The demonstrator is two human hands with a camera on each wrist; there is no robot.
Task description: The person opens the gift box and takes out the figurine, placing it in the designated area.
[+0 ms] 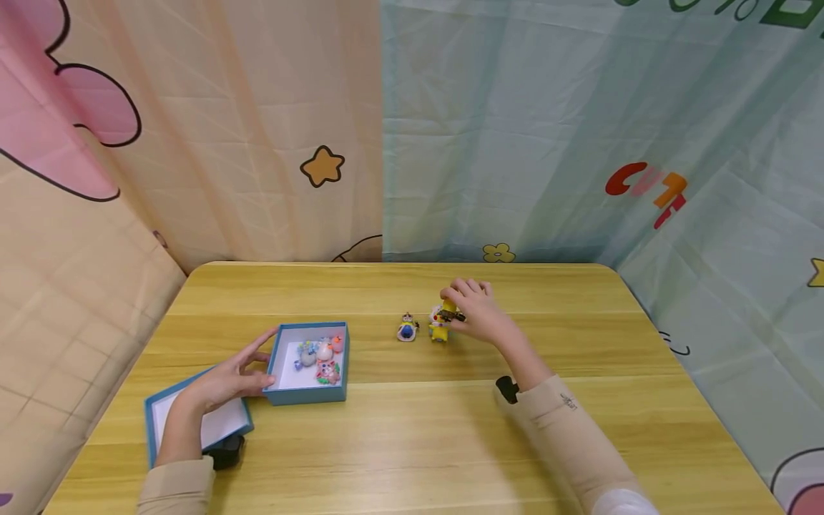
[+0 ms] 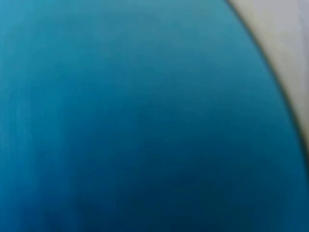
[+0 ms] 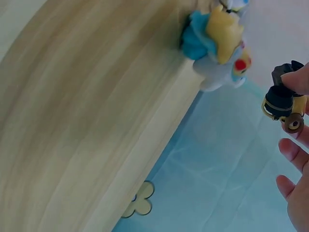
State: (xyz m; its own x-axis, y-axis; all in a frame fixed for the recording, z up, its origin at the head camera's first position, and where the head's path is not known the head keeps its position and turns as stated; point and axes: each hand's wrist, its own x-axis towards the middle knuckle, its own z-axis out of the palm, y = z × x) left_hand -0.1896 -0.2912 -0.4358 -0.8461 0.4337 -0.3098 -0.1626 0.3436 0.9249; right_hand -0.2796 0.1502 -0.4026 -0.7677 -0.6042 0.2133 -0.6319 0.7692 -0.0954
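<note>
My right hand [image 1: 478, 313] pinches a small yellow-and-black Minion figurine [image 3: 285, 99] between thumb and fingers, held above the table. Right beside it, a white-and-yellow figurine with blue at its back [image 3: 224, 36] stands on the table. Another small figurine in blue and white [image 1: 407, 327] stands just to the left. On the left, my left hand [image 1: 225, 375] spans the left side of an open blue box [image 1: 309, 395], thumb at the front corner and index finger at the back one. Several pastel figurines [image 1: 325, 352] lie inside the box.
A blue box lid [image 1: 222, 427] lies inside-up under my left forearm. The wooden table [image 1: 412, 450] ends at a back edge near printed curtains [image 1: 489, 129]. In the left wrist view, a blurred blue surface [image 2: 145, 121] fills nearly everything.
</note>
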